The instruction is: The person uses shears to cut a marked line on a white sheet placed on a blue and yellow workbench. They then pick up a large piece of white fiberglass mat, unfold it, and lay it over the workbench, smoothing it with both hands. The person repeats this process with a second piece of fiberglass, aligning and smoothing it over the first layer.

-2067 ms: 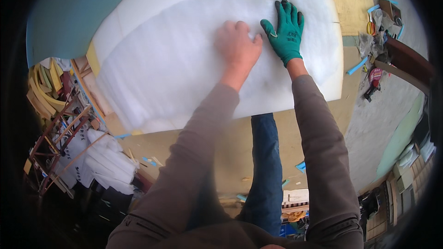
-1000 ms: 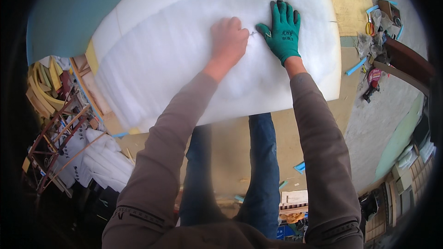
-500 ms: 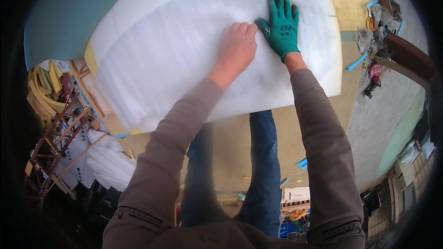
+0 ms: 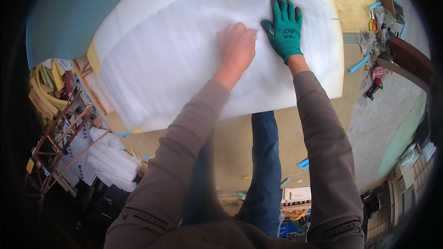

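A sheet of fluffy white wadding [image 4: 170,60] lies over a large white foam slab [image 4: 138,7]. Bare and curled, my left hand [image 4: 237,48] presses down on the middle of the wadding. Its fingers are closed, and their tips are hidden, so what they pinch does not show. To its right, my right hand [image 4: 285,25] wears a green work glove with dark fingertips. It lies flat on the wadding with the fingers stretched out, holding nothing.
Blue-green sheeting [image 4: 69,23] hangs at the far left, above yellow foam offcuts [image 4: 50,85] and a rusty metal frame [image 4: 51,143]. White bagged material [image 4: 108,157] sits below. On the right are scissors [image 4: 373,24], a tape dispenser [image 4: 376,80] and a brown curved board [image 4: 410,55].
My left hand has curled more tightly and stays at nearly the same spot. My right hand remains flat on the wadding. The whole view has shifted slightly.
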Motion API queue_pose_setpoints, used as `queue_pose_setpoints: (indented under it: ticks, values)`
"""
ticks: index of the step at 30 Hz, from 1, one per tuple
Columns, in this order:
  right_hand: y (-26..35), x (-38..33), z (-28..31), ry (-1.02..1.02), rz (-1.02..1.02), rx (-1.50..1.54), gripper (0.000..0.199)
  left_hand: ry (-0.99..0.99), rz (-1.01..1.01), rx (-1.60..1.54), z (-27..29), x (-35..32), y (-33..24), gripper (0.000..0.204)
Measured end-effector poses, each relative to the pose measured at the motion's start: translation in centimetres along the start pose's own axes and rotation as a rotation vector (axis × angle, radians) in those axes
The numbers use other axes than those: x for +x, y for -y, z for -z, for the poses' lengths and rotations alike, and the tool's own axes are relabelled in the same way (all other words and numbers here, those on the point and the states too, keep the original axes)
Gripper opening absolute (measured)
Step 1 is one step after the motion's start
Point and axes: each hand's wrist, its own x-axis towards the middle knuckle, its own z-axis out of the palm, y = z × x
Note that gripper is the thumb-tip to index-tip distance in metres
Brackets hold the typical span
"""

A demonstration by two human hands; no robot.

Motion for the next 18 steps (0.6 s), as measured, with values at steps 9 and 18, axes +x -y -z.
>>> queue_pose_setpoints:
  ticks: [9,18]
  values:
    - [-0.8,-0.3,-1.1,-0.050,0.034,0.019,0.076,0.100,0.068,0.138,-0.5,0.8,-0.9,0.022]
    - [-0.6,-0.3,-0.7,-0.010,0.039,-0.064,0.076,0.261,0.178,0.208,-1.6,1.8,-1.9,0.025]
